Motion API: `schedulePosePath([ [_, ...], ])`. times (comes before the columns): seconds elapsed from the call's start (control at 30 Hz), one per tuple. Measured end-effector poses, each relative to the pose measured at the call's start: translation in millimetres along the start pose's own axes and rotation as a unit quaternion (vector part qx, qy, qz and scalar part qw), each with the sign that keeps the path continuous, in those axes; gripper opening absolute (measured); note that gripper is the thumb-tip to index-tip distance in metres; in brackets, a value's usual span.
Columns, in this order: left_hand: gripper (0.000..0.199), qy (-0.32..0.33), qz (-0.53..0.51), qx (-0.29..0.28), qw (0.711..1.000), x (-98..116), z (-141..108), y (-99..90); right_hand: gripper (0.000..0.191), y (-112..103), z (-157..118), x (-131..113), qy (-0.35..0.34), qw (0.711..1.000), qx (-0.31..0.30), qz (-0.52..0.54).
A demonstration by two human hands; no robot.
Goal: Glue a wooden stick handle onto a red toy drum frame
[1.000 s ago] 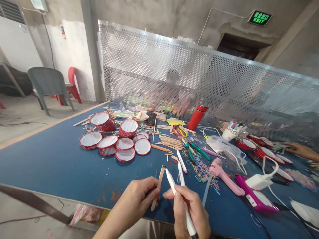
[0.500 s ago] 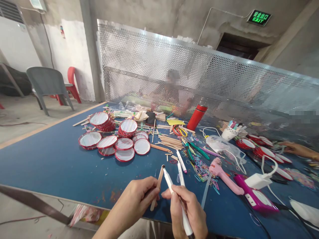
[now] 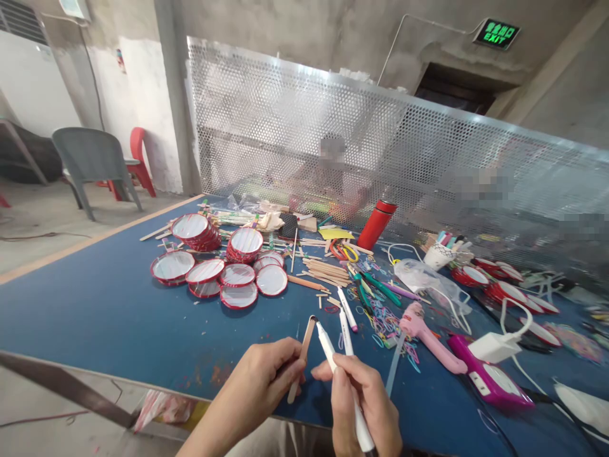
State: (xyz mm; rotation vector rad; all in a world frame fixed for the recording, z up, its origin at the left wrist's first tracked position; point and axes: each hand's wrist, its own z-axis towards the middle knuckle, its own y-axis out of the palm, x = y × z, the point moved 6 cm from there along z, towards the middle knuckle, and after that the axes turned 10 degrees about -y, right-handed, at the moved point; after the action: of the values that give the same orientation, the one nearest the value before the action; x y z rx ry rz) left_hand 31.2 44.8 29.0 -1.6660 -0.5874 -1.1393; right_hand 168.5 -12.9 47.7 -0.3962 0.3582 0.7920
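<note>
Near the table's front edge, my left hand [image 3: 276,371] pinches a wooden craft stick [image 3: 307,346], its upper end dark at the tip. My right hand [image 3: 364,400] grips a white marker [image 3: 328,348] whose dark tip points at the stick's upper end, a small gap apart. Two more white markers, one with a pink end [image 3: 347,310], lie just beyond my right hand. A pile of craft sticks [image 3: 327,271] is farther back on the blue table [image 3: 143,336].
Stacks of red-rimmed discs [image 3: 238,275] sit at left. Rubber bands, green-handled pliers [image 3: 383,289] and a pink glue gun [image 3: 431,337] lie right, beside a purple power strip [image 3: 490,374]. Behind stand a red bottle [image 3: 377,224] and a perforated metal screen [image 3: 285,120].
The marker in my right hand has moved slightly right, away from the stick's tip. A person's hand at the far right has left view. My left hand has barely moved.
</note>
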Motion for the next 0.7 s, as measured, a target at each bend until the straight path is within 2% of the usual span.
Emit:
schedulePosePath([
  [0.17,0.03,0.004,0.004,0.005,1.0,-0.5,-0.4,-0.6,0.011,2.1,0.5,-1.8,-0.022,1.0,-0.014,0.018],
  [0.3,0.029,-0.003,0.004,0.003,1.0,-1.0,-0.4,-0.4,0.011,0.2,0.6,-0.4,-0.013,1.0,-0.008,-0.007],
  [0.7,0.029,0.003,-0.004,0.001,1.0,-0.9,0.0,0.2,0.011,0.6,-0.9,0.8,-0.003,1.0,0.008,0.006],
])
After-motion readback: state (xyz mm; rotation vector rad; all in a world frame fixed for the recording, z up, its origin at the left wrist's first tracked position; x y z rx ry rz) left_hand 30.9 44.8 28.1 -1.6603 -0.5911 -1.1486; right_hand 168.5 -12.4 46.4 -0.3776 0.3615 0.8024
